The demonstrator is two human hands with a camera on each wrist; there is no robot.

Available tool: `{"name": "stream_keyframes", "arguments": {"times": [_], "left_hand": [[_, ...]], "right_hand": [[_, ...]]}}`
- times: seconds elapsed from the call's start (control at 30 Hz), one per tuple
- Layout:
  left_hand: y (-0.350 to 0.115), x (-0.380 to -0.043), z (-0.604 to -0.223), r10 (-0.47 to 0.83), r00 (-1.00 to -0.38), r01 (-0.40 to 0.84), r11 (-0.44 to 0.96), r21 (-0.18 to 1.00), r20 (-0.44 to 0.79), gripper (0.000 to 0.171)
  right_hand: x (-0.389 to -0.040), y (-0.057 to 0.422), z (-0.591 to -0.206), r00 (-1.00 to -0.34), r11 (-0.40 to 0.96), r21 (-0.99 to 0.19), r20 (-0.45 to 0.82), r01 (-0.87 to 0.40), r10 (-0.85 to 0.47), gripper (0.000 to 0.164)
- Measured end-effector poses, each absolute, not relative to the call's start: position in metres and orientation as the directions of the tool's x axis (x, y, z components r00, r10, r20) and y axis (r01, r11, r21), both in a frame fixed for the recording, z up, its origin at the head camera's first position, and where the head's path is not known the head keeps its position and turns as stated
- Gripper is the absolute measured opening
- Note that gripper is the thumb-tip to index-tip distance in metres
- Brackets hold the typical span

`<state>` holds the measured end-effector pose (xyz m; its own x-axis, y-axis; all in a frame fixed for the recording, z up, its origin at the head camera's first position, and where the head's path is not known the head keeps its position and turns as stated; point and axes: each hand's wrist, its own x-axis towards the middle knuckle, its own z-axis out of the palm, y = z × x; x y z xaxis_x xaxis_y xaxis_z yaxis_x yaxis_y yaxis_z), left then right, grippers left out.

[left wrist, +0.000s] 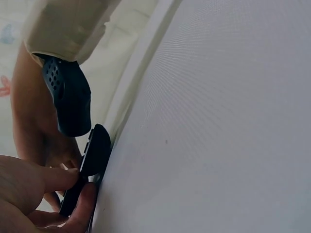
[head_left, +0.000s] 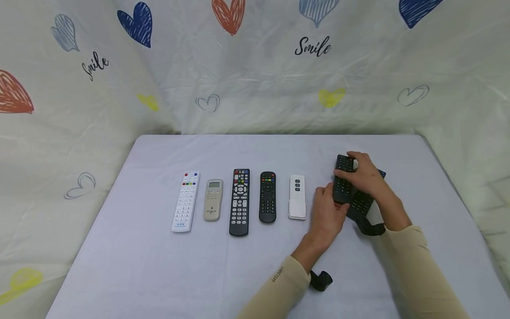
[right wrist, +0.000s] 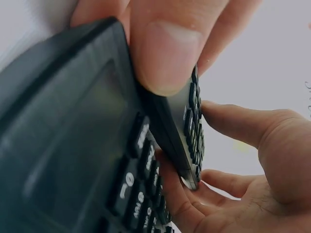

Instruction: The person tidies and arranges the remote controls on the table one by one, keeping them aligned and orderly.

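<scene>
Both hands hold one black remote control (head_left: 343,177), raised at a tilt, at the right part of the table. The right hand (head_left: 365,175) grips its upper part, thumb on the near side. At its lower end the left hand (head_left: 327,217) pinches it between thumb and fingers; in the left wrist view this left hand (left wrist: 29,194) shows at the lower left. A second black remote control (head_left: 361,203) lies beneath the right hand, partly covered. It looms large as a black remote control (right wrist: 73,131) in the right wrist view, beside the held remote (right wrist: 180,126).
To the left, a row on the white table (head_left: 159,270) holds a white remote (head_left: 185,201), a beige remote with a small screen (head_left: 213,199), a long black remote (head_left: 239,201), a shorter black remote (head_left: 268,197) and a small white remote (head_left: 297,197).
</scene>
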<state>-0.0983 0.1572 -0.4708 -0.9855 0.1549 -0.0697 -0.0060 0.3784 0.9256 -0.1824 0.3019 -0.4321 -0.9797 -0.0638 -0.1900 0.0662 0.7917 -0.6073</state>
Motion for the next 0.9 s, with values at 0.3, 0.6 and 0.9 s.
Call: {"name": "stream_keyframes", "arguments": {"times": [0.3,0.6,0.9], "left_hand": [[0.15,-0.095,-0.472,0.173,-0.983,0.004,0.358,0.934,-0.062,0.066],[0.146,-0.091,-0.469,0.18,-0.982,0.023,0.402,0.915,-0.054,0.066],[0.141,-0.086,-0.467,0.199,-0.979,0.041,0.414,0.909,-0.047,0.066]], "right_hand": [[-0.181,0.3,-0.436,-0.979,0.773,-0.632,-0.188,0.059,-0.079,0.086],[-0.177,0.301,-0.434,-0.975,0.773,-0.634,-0.189,0.032,-0.115,0.085],[-0.172,0.298,-0.431,-0.971,0.771,-0.636,-0.206,0.037,-0.123,0.086]]}}
